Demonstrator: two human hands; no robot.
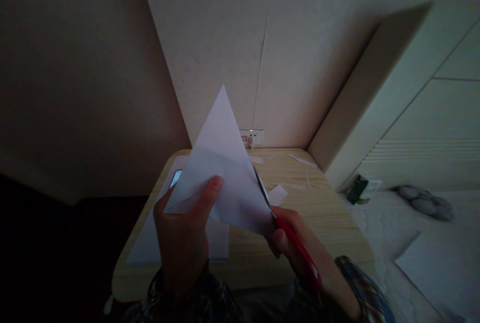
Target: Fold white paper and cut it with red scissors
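Bottom of frame: plaid sleeves (362,283), both hands loaded. Left hand (183,238), lower left of center, pinches a white paper triangle (221,143), thumb on top. Triangle sits mid-frame, tip up, held above the bench (262,258). Right hand (315,240), lower right of center, is wrapped around red-handled scissors (298,248); blade runs along the triangle's right edge (can't tell if it's biting). Under the left hand: white sheets (219,248), with a phone (175,178) partly hidden by the triangle. Right of the blade, a paper scrap (277,194); thin strips (302,161) near the bench's far edge. Right side of frame: loose sheet (442,268), gray item (425,202), green box (357,189). Behind the bench, wall socket (253,137), upper center.
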